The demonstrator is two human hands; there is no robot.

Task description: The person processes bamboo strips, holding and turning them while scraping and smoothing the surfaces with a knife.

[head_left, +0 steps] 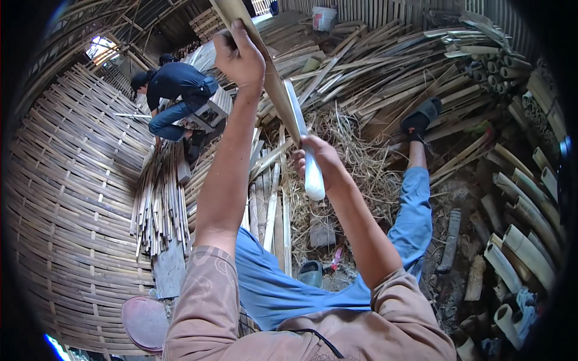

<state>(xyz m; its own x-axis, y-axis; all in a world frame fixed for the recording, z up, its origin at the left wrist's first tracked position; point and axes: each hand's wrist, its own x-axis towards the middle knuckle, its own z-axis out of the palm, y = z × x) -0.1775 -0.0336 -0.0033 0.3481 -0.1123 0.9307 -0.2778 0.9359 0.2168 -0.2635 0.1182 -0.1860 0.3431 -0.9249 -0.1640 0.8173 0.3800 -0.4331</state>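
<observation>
My left hand (242,60) is raised and closed around a long split bamboo piece (279,93), its thumb laid along the upper part. The bamboo slants from the top of the view down toward my right hand (322,157). That hand grips a long knife (295,108) with a straight, shiny blade and a whitish rounded handle. The blade points up and away, lying close beside the bamboo's right edge. Whether the edge cuts into the bamboo cannot be made out. My right fingers are also near the bamboo's lower end, where contact is unclear.
Thin shavings (346,150) cover the ground between my legs. A woven bamboo panel (78,198) curves along the left, beside bundled strips (159,198). Bamboo tubes (524,259) stand at right. Another person (177,90) crouches at far left. A white bucket (324,19) stands at the back.
</observation>
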